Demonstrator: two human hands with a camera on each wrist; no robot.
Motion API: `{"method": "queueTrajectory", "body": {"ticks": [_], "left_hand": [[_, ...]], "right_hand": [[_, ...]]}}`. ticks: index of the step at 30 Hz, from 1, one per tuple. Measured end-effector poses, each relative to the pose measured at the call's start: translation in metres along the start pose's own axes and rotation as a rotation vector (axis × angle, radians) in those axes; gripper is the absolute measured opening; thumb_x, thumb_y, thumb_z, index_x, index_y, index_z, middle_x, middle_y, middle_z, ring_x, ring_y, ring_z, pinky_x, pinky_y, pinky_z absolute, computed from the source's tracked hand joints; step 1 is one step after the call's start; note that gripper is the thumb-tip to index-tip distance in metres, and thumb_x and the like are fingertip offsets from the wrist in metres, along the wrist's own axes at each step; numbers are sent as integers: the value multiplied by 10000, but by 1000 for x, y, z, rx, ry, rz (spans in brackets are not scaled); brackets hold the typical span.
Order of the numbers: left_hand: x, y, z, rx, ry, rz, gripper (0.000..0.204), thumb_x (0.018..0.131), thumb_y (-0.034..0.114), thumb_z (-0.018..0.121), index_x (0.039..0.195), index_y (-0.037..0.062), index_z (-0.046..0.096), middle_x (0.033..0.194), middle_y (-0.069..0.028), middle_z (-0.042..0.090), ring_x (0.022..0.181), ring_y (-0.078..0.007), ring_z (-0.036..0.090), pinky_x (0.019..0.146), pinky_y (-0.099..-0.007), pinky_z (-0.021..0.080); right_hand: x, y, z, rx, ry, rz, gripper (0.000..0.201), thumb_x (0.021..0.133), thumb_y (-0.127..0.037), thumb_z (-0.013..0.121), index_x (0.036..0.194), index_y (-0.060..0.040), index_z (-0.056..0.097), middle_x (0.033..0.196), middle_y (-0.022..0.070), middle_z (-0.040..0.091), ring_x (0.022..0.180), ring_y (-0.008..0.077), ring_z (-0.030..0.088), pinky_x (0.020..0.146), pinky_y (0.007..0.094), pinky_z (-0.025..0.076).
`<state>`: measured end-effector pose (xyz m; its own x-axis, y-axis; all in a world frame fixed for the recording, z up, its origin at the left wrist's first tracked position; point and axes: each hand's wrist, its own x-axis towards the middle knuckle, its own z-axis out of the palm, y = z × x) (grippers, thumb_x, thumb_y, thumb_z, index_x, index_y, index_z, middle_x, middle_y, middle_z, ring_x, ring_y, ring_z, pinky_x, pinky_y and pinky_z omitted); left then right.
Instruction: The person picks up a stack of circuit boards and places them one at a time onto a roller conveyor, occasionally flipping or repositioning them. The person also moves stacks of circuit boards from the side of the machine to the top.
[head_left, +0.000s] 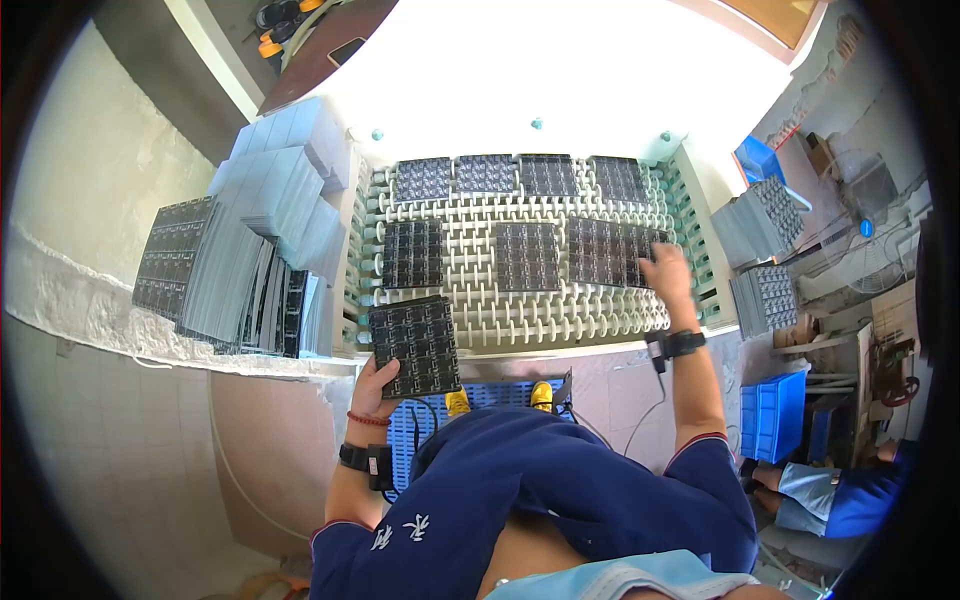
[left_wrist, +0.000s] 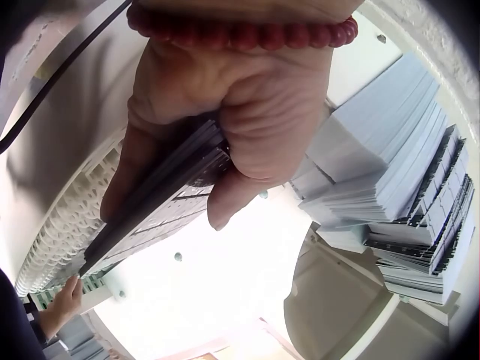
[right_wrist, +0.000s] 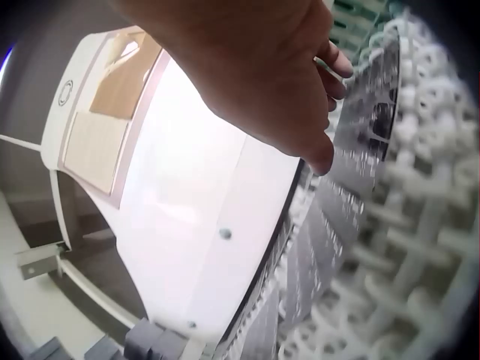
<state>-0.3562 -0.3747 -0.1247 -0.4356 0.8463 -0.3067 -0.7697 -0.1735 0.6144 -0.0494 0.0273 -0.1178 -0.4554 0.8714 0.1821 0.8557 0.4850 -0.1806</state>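
In the head view, my left hand (head_left: 376, 385) grips a black printed circuit board (head_left: 415, 345) by its lower left corner, in front of the roller conveyor. The left wrist view shows several boards (left_wrist: 161, 187) stacked edge to edge between the thumb and fingers of that hand (left_wrist: 225, 105). My right hand (head_left: 670, 275) is over the right end of the middle row, its fingertips right at a dark circuit board (head_left: 615, 250) lying on the white rollers. In the right wrist view, thumb and fingers are loosely bent along the board's (right_wrist: 360, 127) edge.
Several other boards lie on the conveyor (head_left: 480, 325) in two rows, including one at left (head_left: 413, 255). Tall board stacks (head_left: 270, 200) stand on the left ledge, with smaller stacks (head_left: 765, 300) at right. A white cover (head_left: 560, 70) rises behind. Another person (head_left: 850, 495) is at lower right.
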Motion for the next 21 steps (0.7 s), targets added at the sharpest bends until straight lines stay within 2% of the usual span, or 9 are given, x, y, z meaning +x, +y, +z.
{"method": "queueTrajectory", "body": {"ticks": [1, 3, 5, 11, 13, 17, 21], "left_hand": [[2, -1, -2, 2, 12, -7, 416, 817, 34, 523, 1207, -14, 385, 1121, -168, 519, 987, -297, 550, 841, -442, 472], [4, 0, -4, 6, 20, -17, 419, 816, 32, 522, 1208, -13, 383, 1120, -169, 519, 985, -299, 551, 839, -446, 472], [5, 1, -4, 19, 30, -22, 425, 815, 35, 525, 1211, -12, 378, 1124, -171, 518, 987, -306, 551, 838, -448, 474], [0, 4, -8, 5, 17, 23, 430, 816, 41, 525, 1215, -14, 375, 1130, -178, 515, 993, -314, 549, 837, -447, 475], [0, 5, -9, -7, 14, 26, 432, 815, 40, 522, 1217, -14, 373, 1129, -180, 514, 997, -315, 547, 843, -453, 469], [-1, 6, -12, -21, 28, 23, 474, 785, 45, 525, 1225, -30, 367, 1135, -193, 511, 1009, -325, 538, 866, -462, 449], [-1, 12, -9, -109, -67, -7, 522, 743, 54, 533, 1225, -55, 363, 1143, -201, 507, 1015, -328, 535, 880, -458, 438]], "right_hand": [[-2, -12, 21, -24, 58, -197, 468, 732, -360, 634, 1056, -28, 571, 1123, 188, 534, 1059, 314, 495, 893, 382, 401], [-13, -62, 22, 33, -101, -332, 535, 760, -372, 601, 1166, -39, 499, 1249, 189, 449, 1174, 301, 416, 975, 396, 329], [-20, -92, 40, -65, -226, -339, 616, 815, -413, 522, 1285, -48, 363, 1349, 180, 327, 1269, 294, 286, 1039, 430, 223], [-17, -127, 31, -14, -290, -411, 599, 827, -417, 503, 1282, -50, 371, 1359, 159, 322, 1272, 303, 280, 1042, 448, 208], [-16, -146, 31, 8, -237, -527, 594, 827, -422, 499, 1282, -61, 374, 1360, 147, 326, 1273, 310, 276, 1042, 466, 199], [-15, -187, 48, 10, -333, -684, 588, 832, -440, 478, 1276, -66, 381, 1361, 134, 330, 1273, 314, 277, 1027, 500, 212], [-2, -206, 52, 53, -332, -686, 579, 836, -437, 471, 1270, -63, 385, 1354, 144, 336, 1259, 324, 299, 1017, 513, 223]]}}
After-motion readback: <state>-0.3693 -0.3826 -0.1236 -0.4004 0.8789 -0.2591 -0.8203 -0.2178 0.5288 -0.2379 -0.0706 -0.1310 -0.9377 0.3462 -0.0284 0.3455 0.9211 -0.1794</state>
